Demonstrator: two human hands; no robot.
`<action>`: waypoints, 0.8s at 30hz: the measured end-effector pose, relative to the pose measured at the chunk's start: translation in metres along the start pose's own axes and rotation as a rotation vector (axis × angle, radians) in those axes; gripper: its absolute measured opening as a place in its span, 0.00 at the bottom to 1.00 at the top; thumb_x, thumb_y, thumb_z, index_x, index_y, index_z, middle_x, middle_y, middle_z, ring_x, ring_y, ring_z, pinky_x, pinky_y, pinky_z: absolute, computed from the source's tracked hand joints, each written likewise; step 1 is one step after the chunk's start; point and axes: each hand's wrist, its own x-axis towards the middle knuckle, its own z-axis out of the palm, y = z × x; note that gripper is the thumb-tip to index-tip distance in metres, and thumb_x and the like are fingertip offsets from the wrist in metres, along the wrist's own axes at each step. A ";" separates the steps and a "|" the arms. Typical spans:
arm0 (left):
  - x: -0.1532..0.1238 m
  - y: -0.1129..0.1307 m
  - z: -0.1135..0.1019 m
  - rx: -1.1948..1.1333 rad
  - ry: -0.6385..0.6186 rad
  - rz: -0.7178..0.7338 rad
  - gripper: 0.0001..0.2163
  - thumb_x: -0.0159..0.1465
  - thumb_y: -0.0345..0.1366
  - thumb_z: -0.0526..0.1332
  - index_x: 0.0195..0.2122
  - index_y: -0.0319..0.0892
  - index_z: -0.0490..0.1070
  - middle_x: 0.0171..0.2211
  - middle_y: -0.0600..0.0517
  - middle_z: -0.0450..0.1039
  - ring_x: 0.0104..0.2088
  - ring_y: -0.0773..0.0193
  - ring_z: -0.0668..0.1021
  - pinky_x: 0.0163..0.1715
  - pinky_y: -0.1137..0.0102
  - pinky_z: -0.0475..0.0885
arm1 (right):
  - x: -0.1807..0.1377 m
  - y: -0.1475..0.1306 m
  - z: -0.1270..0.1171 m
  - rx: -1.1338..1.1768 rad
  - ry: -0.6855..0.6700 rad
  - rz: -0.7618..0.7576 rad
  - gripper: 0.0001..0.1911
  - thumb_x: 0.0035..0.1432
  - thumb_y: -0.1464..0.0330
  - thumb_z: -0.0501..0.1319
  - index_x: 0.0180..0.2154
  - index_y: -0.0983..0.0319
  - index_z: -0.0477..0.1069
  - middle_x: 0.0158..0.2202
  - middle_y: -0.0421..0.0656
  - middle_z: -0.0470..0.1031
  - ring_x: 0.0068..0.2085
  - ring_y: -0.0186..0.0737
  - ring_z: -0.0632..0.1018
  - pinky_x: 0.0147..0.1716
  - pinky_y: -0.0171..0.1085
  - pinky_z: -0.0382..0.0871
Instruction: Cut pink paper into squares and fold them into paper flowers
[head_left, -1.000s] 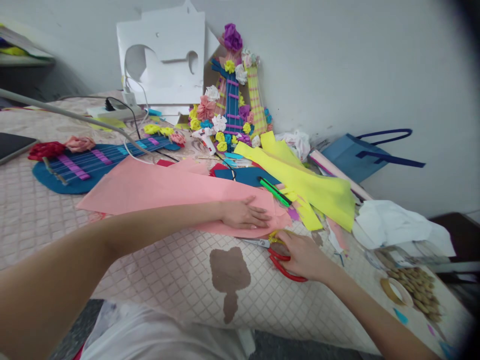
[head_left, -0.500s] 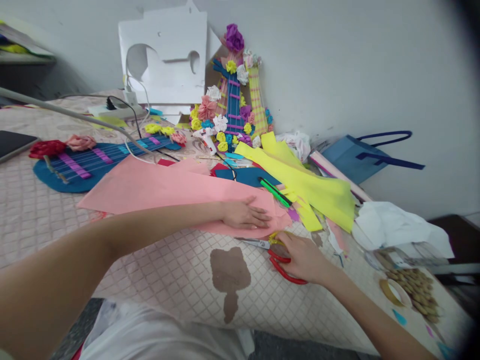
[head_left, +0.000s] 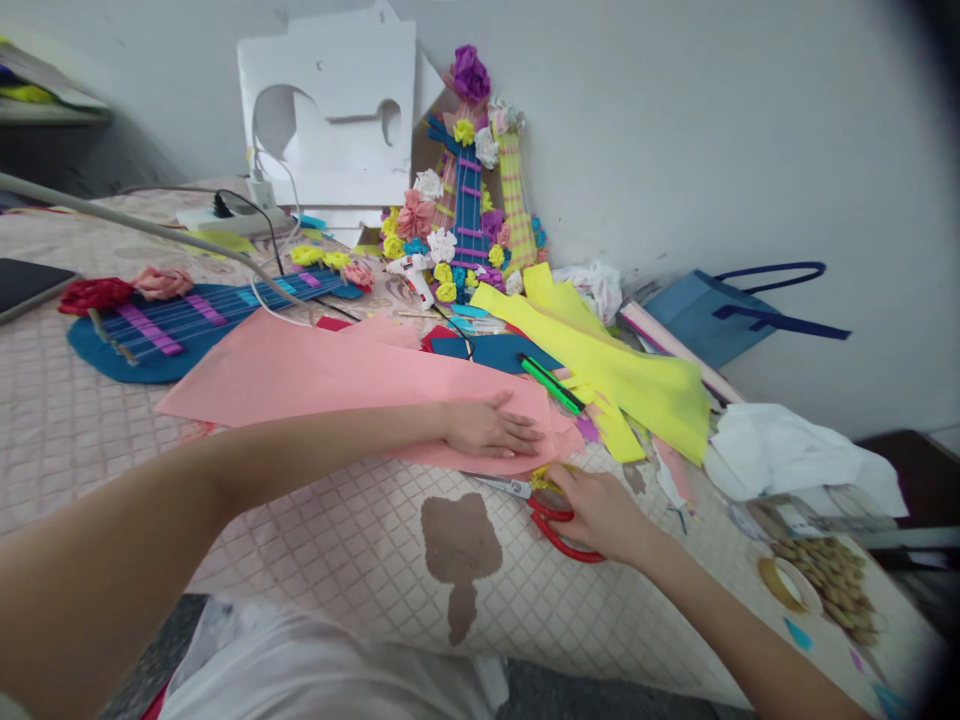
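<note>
Left hand [head_left: 491, 428] lies open, flat on pink sheet [head_left: 337, 375] — right hand [head_left: 600, 512], curled, holds scissors [head_left: 519, 489] alongside.

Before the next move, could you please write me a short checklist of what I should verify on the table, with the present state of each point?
1. Left hand flat on the pink sheet: ok, pressing near its right end.
2. Scissors held by the handles in the right hand: ok.
3. Left fingers out from between the blades: ok, though the blades lie close by.
4. Sheet's edge between the blades: cannot tell; they sit right at its near edge.
5. Green tool well away from the sheet: not ok, it lies right beside its right end.
6. Glue gun cool: cannot tell from a picture.
</note>
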 end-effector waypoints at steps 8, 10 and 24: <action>0.001 0.001 0.000 -0.002 -0.013 -0.016 0.21 0.69 0.38 0.43 0.63 0.50 0.54 0.65 0.52 0.50 0.65 0.63 0.51 0.60 0.56 0.22 | -0.002 -0.008 -0.005 0.074 0.069 -0.007 0.15 0.53 0.64 0.60 0.42 0.60 0.63 0.41 0.44 0.74 0.42 0.45 0.76 0.37 0.38 0.64; 0.000 0.003 -0.001 -0.004 -0.001 -0.012 0.20 0.68 0.37 0.44 0.62 0.50 0.56 0.64 0.52 0.52 0.65 0.62 0.52 0.60 0.56 0.22 | 0.001 -0.010 -0.004 0.076 0.056 -0.006 0.15 0.52 0.65 0.60 0.43 0.60 0.63 0.41 0.45 0.74 0.42 0.46 0.76 0.37 0.38 0.65; 0.000 0.002 0.000 0.011 0.000 -0.021 0.21 0.69 0.39 0.44 0.63 0.47 0.54 0.64 0.51 0.51 0.65 0.62 0.51 0.60 0.55 0.24 | 0.004 -0.015 -0.002 0.069 0.037 0.002 0.15 0.51 0.66 0.60 0.42 0.60 0.64 0.40 0.45 0.75 0.41 0.46 0.76 0.36 0.38 0.64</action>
